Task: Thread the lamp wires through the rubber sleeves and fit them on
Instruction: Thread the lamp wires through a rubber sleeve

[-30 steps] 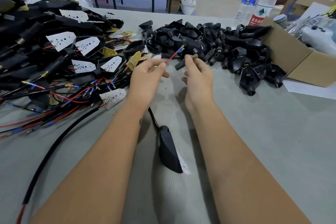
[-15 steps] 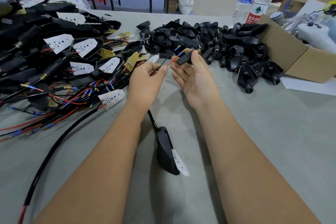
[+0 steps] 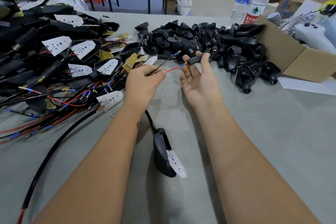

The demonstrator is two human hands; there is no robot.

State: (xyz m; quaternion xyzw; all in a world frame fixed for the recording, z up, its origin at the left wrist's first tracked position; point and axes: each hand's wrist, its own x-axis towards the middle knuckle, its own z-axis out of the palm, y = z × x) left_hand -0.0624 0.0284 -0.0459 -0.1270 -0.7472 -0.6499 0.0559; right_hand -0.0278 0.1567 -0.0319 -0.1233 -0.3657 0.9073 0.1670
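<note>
Threading step in hand. Left hand (image 3: 143, 82) pinches the red wire (image 3: 173, 69) and black wire (image 3: 160, 65) together just short of their blue-tipped ends. Right hand (image 3: 198, 78), palm up, holds the rubber sleeve (image 3: 198, 58) across its fingertips, thumb side hidden. Red tip sits at the sleeve's near mouth; black tip points above it, apart. Lamp head (image 3: 163, 154) lies nearer the body than the sleeve. Next move likely needs both tips aligned, then pushed in.
</note>
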